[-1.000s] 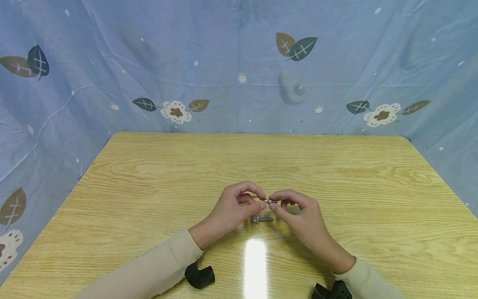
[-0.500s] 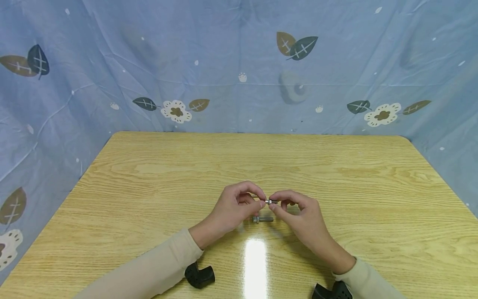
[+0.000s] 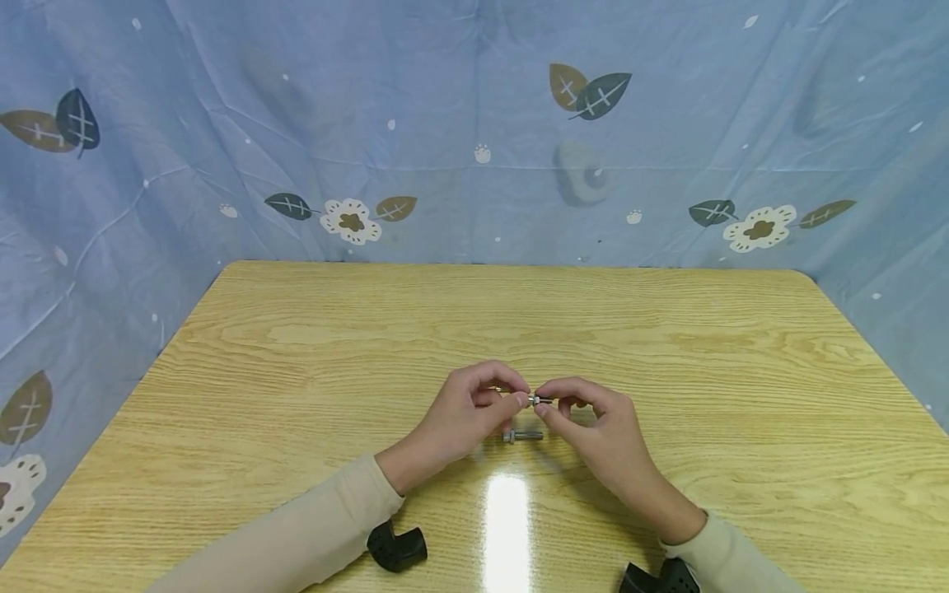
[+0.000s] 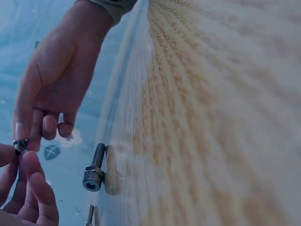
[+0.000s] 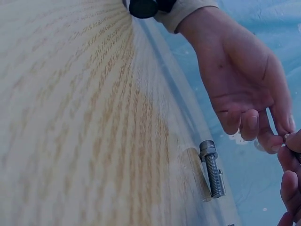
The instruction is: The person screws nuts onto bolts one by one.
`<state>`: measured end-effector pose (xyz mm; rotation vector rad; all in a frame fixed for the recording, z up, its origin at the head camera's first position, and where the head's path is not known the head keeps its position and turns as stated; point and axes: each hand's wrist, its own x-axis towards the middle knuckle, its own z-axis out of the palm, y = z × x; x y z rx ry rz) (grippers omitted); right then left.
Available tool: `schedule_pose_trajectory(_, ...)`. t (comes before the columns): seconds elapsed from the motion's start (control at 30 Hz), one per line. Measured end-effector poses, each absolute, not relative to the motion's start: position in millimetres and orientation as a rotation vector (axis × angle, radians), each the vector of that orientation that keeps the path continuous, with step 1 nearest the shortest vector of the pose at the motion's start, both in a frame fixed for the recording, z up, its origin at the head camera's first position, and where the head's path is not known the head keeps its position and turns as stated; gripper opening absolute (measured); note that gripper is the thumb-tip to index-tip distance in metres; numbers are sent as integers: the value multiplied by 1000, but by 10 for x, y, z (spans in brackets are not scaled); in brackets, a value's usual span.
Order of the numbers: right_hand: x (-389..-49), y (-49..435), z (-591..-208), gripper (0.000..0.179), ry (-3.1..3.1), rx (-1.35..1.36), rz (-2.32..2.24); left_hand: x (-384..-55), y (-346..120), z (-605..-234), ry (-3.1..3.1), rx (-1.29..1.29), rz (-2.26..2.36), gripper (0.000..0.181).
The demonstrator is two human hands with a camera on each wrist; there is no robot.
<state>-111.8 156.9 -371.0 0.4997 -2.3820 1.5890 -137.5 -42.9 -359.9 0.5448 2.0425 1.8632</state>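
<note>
Both hands meet above the table. My left hand (image 3: 470,410) pinches one end of a small metal bolt (image 3: 532,400) between thumb and index finger. At its other end, the thumb and index fingertip of my right hand (image 3: 604,418) pinch the bolt where a small nut (image 4: 19,146) shows. Fingertips cover much of the bolt. Below the hands a larger socket-head bolt (image 3: 523,436) lies on the table with a nut near its head; its thread shows in the right wrist view (image 5: 213,175). Another thin metal piece (image 3: 501,389) is partly hidden behind my left fingers.
The wood-grain table (image 3: 296,346) has a bright light reflection near its front. A blue patterned cloth (image 3: 474,123) hangs behind and at the sides. Black wrist-worn devices (image 3: 397,547) sit by both sleeves. In the left wrist view a slim metal piece (image 4: 90,216) lies beyond the larger bolt.
The left fingers shift very slightly around the small bolt. The right hand and the larger bolt stay in place.
</note>
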Motion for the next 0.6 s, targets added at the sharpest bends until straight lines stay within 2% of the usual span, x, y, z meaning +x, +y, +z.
schedule_pose_trajectory(0.2,-1113,1562,-3710,15,-2381,499,1600,-1371,-432,-3595,2073,569,1863,10)
schedule_pose_trajectory(0.6,-1122,1563,-3728,16,-2376,508,1606,-1376,-436,-3604,2110,596,1853,16)
